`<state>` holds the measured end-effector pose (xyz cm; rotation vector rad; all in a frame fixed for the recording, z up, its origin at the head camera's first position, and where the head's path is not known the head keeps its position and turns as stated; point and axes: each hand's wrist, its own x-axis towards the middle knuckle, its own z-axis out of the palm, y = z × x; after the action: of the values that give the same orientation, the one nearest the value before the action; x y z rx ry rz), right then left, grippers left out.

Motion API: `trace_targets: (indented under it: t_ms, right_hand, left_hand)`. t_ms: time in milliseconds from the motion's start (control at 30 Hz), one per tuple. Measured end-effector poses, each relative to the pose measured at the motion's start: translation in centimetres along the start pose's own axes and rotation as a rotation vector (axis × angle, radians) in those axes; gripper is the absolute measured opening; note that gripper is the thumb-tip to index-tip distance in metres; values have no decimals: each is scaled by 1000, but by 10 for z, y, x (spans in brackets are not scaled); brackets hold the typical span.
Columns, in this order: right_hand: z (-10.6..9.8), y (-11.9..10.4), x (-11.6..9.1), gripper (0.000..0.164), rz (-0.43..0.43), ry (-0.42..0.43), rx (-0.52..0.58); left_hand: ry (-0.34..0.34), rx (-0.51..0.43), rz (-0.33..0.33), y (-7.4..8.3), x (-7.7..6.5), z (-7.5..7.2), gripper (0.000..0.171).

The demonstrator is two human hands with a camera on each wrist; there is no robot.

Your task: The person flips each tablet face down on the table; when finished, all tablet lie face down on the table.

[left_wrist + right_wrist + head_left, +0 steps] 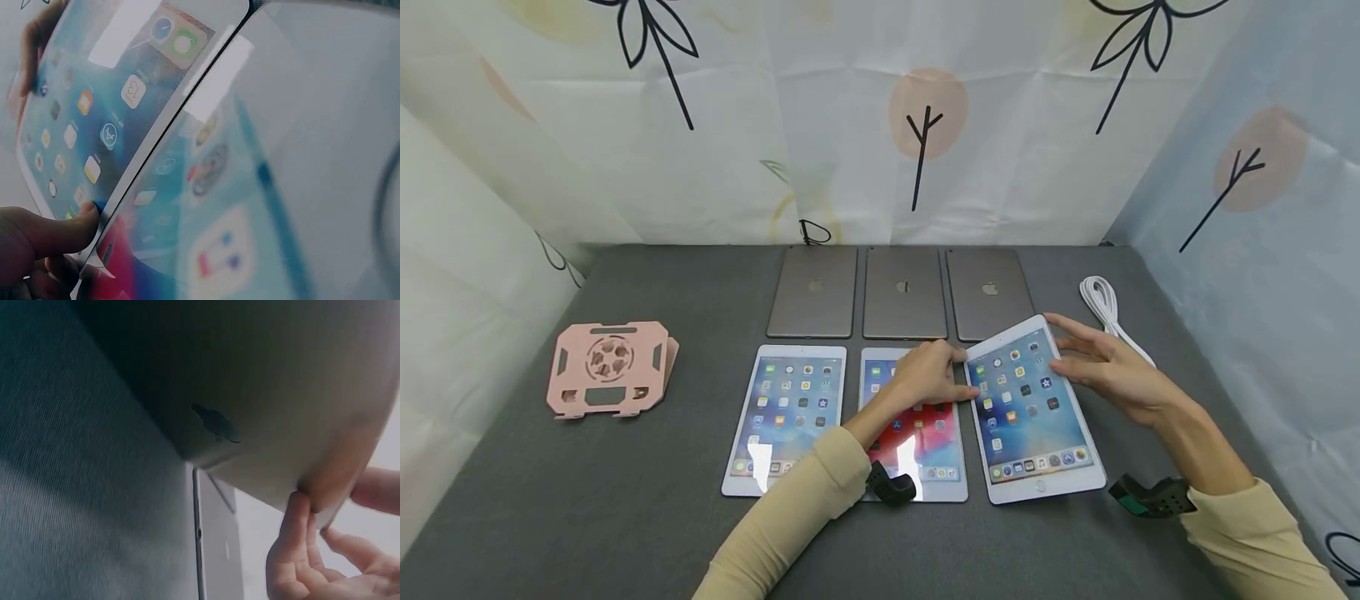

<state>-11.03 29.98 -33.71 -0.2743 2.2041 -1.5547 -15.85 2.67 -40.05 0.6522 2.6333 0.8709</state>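
Note:
A white-framed tablet (1030, 408), its screen lit with app icons, is tilted up at the right of the front row. My left hand (931, 372) pinches its left edge, thumb (69, 234) on the front and fingers behind. At the upper right edge my right hand (1108, 367) grips it, thumb on the face; in the right wrist view, the fingers (297, 519) press its grey back (269, 406). Partly hidden under my left forearm lies a second lit tablet (951, 433) with a red and blue screen. Further left is another lit tablet (797, 392).
Behind them, three grey tablets lie face down: a left one (812, 304), a middle one (906, 304) and a right one (991, 283). A pink slotted stand (591, 392) is at the left. A coiled white cable (1099, 296) lies at the back right of the grey table (625, 500).

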Motion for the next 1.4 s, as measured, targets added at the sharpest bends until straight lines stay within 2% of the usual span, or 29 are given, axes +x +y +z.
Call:
trace_targets:
  t_ms: [300,600,867,1267,1400]
  right_hand:
    - [14,-11,0,73,-25,39,11]
    - [16,-13,-4,73,-43,75,-41]
    - [20,-18,-7,72,-59,105,-68]
    - [28,-28,-7,70,-79,136,-102]
    - [30,-29,-6,70,-82,131,-106]
  left_hand:
    - [-8,-8,20,3,1,1,62]
    - [-19,2,32,9,6,4,61]
    - [-28,-32,40,20,8,10,63]
    - [-39,-2,-4,34,14,19,63]
    - [-52,-48,8,32,15,21,66]
